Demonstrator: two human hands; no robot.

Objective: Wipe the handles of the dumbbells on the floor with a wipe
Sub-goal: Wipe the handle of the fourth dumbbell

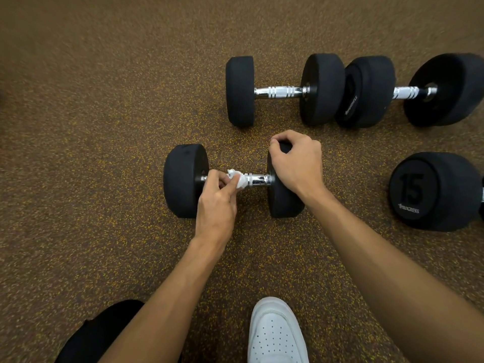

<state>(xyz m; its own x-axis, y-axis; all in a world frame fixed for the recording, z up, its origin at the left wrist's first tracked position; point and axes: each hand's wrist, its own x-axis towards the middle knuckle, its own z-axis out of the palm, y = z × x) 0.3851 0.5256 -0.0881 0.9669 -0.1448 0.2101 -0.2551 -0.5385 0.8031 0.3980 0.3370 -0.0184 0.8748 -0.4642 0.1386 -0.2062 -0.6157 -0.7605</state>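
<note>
A black dumbbell [183, 182] with a chrome handle [258, 179] lies on the floor in the middle of the view. My left hand [217, 203] pinches a crumpled white wipe [239, 179] against the left part of that handle. My right hand [296, 161] grips the top of the dumbbell's right weight, fingers curled over its edge. Two more dumbbells lie farther back, one [282, 91] at centre right and one [408, 91] at the far right, both with bare chrome handles. A fourth dumbbell [434, 191] marked 15 sits at the right edge, its handle cut off.
The floor [104, 153] is brown rubber flecked with yellow. My white shoe [275, 334] is at the bottom centre and a black-clad knee [99, 334] at the bottom left. Open floor stretches to the left and far side.
</note>
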